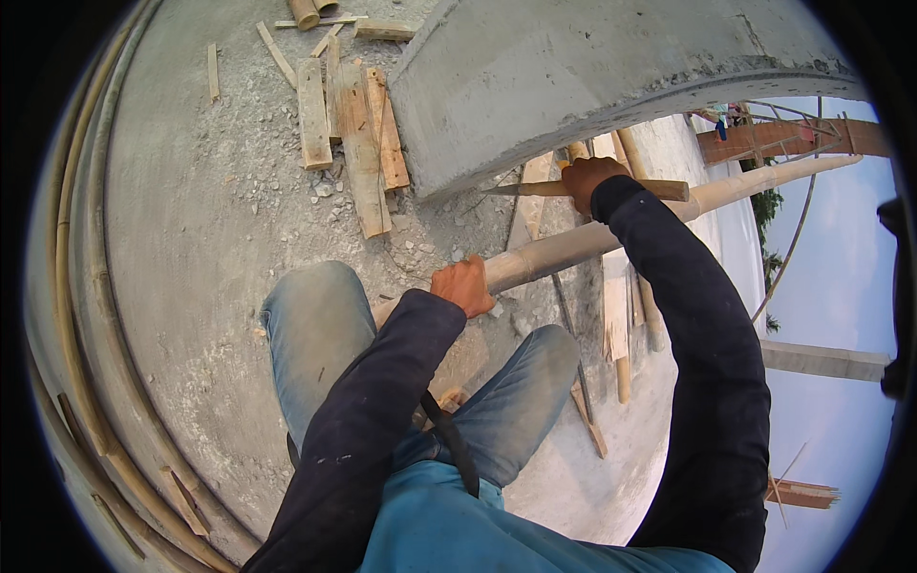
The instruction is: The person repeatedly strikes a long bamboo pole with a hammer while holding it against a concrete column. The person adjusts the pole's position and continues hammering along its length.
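Observation:
A long pale bamboo pole [549,256] slants across in front of me, from beside my knees up toward the far right. My left hand [462,286] is closed around its near part. Above the pole, my right hand [590,181] is wrapped round a wooden-handled tool [664,190], whose thin dark metal end points left. The exact kind of tool cannot be told. Both forearms wear dark sleeves, and my bent knees in jeans lie just below the left hand.
A grey concrete beam [573,86] rises ahead. Loose wood offcuts [361,153] lie among rubble left of it. Long bamboo poles [105,267] run along the left edge. More sticks and boards [616,296] lie under the held pole. Another person [718,122] is far off at right.

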The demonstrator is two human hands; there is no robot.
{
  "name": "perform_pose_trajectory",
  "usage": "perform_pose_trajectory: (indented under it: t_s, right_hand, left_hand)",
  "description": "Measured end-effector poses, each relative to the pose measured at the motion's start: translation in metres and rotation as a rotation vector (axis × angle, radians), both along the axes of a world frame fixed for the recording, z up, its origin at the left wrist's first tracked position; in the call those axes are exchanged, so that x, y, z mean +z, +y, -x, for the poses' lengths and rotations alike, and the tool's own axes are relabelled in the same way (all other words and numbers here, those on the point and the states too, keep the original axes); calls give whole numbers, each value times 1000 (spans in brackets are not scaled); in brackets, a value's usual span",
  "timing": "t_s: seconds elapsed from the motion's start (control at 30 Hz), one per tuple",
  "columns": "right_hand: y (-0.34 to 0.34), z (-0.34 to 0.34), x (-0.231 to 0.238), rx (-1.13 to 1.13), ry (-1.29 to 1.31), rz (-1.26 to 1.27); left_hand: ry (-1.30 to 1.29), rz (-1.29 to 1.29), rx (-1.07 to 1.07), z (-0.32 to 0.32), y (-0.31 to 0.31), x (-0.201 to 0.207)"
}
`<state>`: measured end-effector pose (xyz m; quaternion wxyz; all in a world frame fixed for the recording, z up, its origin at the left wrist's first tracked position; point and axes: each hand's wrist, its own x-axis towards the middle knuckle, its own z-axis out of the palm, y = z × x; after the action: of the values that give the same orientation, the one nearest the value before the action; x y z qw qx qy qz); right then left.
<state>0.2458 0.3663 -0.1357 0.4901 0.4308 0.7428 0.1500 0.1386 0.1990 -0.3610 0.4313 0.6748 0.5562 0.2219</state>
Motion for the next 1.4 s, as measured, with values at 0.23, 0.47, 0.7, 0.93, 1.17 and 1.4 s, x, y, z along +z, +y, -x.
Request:
perform_pose_trajectory:
  t_s: [0.23,0.47,0.7,0.93,1.17,1.4]
  right_hand:
    - [6,-2,-13,189,-193,218]
    - [13,9,6,20,-215,276]
    - [19,16,19,-7,-69,144]
    - [22,8,9,79,-266,321]
    - [20,14,13,53,-308,495]
    - [18,26,10,-20,-256,350]
  left_hand:
    - [-4,9,-6,-4,-3,-2]
    - [-8,-23,6,-5,-6,-4]
    - [10,5,-22,-12,-9,-5]
    - [0,-11,-4,-17,-14,-9]
    - [28,12,-33,-16,-16,-9]
    - [-17,-34,-31,-14,-17,-5]
